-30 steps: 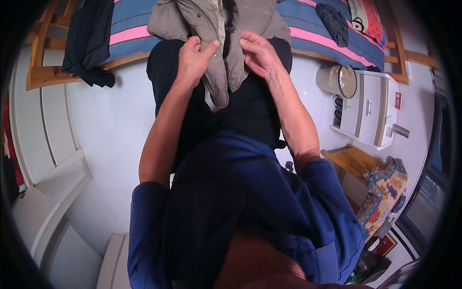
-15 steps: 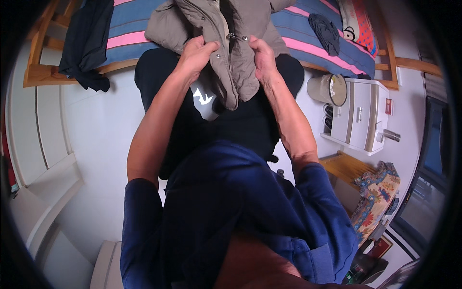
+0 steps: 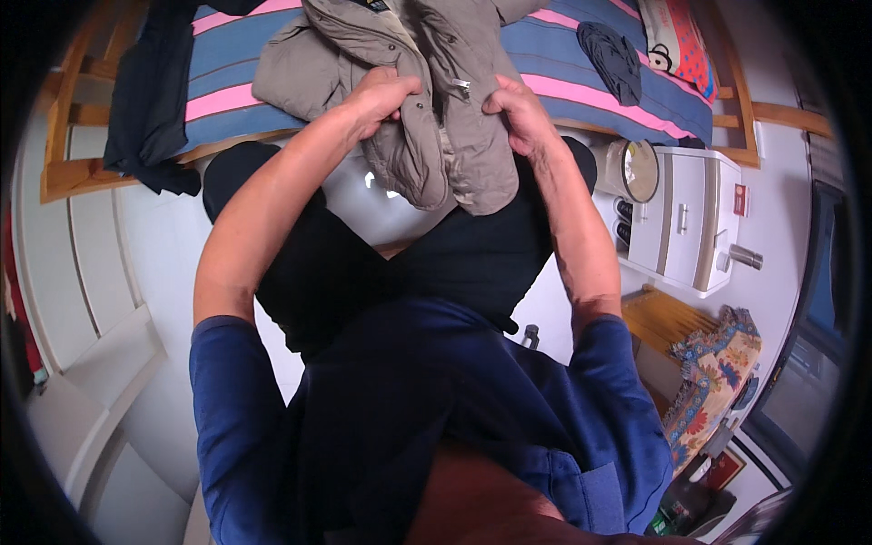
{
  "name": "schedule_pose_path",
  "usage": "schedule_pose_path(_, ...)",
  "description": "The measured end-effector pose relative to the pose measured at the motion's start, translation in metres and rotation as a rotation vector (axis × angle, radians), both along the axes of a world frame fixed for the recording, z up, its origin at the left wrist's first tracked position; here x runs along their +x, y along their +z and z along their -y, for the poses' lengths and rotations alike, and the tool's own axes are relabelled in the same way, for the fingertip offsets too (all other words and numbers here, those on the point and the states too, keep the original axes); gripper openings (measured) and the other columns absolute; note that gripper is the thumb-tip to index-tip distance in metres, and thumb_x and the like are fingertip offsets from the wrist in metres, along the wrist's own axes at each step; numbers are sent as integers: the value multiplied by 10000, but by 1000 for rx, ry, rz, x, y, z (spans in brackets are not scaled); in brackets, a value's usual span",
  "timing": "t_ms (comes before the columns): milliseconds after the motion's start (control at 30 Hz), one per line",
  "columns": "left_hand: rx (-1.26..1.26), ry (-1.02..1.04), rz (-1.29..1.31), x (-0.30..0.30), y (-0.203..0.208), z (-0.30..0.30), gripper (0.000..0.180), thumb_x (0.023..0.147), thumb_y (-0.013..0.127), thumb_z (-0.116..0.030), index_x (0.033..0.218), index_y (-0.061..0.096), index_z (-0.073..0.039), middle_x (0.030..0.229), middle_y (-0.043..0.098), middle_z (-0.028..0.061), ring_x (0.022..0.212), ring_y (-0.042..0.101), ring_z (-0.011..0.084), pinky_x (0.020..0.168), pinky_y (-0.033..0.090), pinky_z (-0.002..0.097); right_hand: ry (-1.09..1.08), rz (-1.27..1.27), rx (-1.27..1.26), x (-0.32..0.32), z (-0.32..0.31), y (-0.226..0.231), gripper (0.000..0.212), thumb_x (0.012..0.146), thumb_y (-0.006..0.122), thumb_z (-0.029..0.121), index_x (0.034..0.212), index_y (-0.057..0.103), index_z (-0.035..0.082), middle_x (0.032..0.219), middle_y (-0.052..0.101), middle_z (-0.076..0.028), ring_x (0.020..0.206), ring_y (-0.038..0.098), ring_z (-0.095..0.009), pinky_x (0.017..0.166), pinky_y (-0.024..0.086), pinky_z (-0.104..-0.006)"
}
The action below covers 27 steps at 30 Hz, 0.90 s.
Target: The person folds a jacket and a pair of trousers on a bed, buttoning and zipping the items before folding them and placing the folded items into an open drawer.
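Note:
A puffy taupe jacket (image 3: 472,145) lies at the bed's near edge, its lower front hanging over my knees. Its front is undone, with snap buttons along one side and a metal zipper pull on the other. My left hand (image 3: 385,98) grips the left front edge, fingers curled over the cloth. On the other front panel, my right hand (image 3: 522,111) pinches the fabric near the zipper pull. Some of the right fingers are hidden by the cloth. The jacket's upper part runs out of view at the top.
Under the jacket is a bed with a blue and pink striped cover (image 3: 232,100). Dark clothing (image 3: 150,100) drapes over its left end; a dark bundled cloth (image 3: 609,64) lies right. Beside the bed stand a waste bin (image 3: 633,171) and a white drawer cabinet (image 3: 681,218).
Both hands have moved apart, spreading the jacket's two front panels wider. My knees have also parted, and the left forearm has swung outward to the left.

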State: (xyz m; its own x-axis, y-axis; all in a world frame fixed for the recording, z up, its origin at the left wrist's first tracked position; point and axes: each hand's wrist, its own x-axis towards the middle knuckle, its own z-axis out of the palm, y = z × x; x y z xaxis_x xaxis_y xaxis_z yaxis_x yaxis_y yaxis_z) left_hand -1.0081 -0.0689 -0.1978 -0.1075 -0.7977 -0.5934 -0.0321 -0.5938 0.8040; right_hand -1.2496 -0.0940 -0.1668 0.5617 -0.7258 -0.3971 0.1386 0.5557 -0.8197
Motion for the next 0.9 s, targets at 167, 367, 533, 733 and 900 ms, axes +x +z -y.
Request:
schedule_pose_path(167, -82, -107, -241, 1, -16, 19, 131, 920, 646, -182, 990, 662, -73, 834, 645, -29, 617, 516, 55, 528, 385, 201, 4, -210, 1, 4, 23, -19, 476, 707, 486, -52, 1166, 608, -40, 969, 672, -64, 841, 639, -131, 826, 544, -302)
schedule_pose_path(367, -65, -69, -370, 2, -14, 12, 216, 933, 650, -279, 985, 674, -71, 859, 643, -27, 721, 514, 71, 631, 398, 241, -112, -18, 267, 27, 35, -1, 212, 803, 636, 74, 1001, 647, -2, 878, 667, -69, 846, 661, -177, 834, 548, -309)
schedule_pose_path(533, -81, -50, -449, 15, -16, 14, 238, 935, 645, -286, 982, 660, -53, 862, 634, -14, 740, 514, 81, 663, 398, 254, 24, -60, 285, 40, 44, 7, 292, 881, 669, 125, 1129, 654, -28, 1057, 703, -114, 933, 692, -188, 890, 553, -323)
schedule_pose_path(733, -8, 57, -498, 26, 8, 7, 341, 947, 651, -264, 1174, 620, -12, 1069, 677, 52, 935, 632, 136, 830, 493, 286, 156, 153, 202, 37, 37, -15, 408, 885, 675, 110, 1254, 592, -43, 1143, 688, -118, 1011, 675, -192, 943, 529, -329)
schedule_pose_path(900, 38, 109, -368, 22, 5, -3, 410, 931, 671, -282, 1236, 589, -20, 1097, 672, 47, 956, 646, 155, 844, 501, 298, 191, 138, 192, 33, 34, -10, 484, 844, 690, 105, 1289, 570, -40, 1161, 679, -109, 1060, 650, -187, 970, 498, -324)
